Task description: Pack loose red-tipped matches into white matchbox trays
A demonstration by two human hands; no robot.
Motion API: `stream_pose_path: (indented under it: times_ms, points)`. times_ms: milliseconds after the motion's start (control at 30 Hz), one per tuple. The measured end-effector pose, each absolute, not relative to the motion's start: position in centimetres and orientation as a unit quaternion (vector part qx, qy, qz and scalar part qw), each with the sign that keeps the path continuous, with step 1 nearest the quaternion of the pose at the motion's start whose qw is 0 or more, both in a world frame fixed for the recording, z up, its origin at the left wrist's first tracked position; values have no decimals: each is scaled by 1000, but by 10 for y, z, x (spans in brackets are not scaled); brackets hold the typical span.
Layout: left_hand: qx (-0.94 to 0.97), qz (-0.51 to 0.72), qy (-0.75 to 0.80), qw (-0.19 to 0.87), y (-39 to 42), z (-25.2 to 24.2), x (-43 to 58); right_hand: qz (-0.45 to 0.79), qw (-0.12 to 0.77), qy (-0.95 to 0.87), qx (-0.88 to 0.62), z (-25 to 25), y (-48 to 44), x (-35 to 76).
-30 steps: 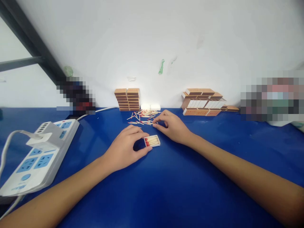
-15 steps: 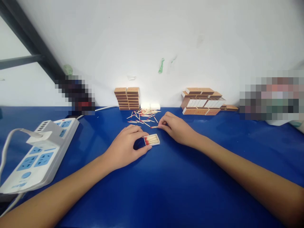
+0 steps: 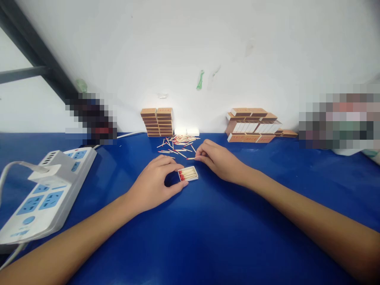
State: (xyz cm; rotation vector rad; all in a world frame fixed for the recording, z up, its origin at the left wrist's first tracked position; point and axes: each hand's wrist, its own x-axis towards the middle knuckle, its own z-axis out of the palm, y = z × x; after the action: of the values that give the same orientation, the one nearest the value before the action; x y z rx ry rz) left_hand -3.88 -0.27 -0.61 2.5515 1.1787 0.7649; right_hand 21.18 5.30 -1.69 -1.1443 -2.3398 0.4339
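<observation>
My left hand (image 3: 156, 182) grips a small white matchbox tray (image 3: 194, 178) by its left end, between thumb and forefinger. Inside lie several red-tipped matches (image 3: 187, 173), heads toward the left. Just beyond the tray, my right hand (image 3: 215, 158) pinches the plain end of a match (image 3: 190, 158) low over the table; its red head points left. Behind both hands is a loose pile of matches (image 3: 182, 140), with some strewn toward me.
Stacked matchboxes (image 3: 157, 122) stand by the wall at left, and a larger matchbox stack (image 3: 252, 126) at right. Two white trays (image 3: 187, 132) sit behind the pile. A power strip (image 3: 50, 198) with a plugged-in charger (image 3: 55, 170) occupies the left of the blue table (image 3: 208, 237).
Hardly anything differs. The view has shifted slightly, and my right fingers have slid a little left along the match. My left hand still holds the tray.
</observation>
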Motion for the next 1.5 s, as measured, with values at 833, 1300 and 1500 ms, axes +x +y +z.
stream_pose_path:
  times_ms: [833,1300,1500]
  points:
    - [870,282,391,108,-4,-7,-39,238,270,-853,-377,-5,21,195]
    - [857,311,395,112,-2,-9,-42,300,301,-636,-645,8,104,220]
    - [865,318,374,105,-5,-6,-43,196,306,-673,-644,34,110,204]
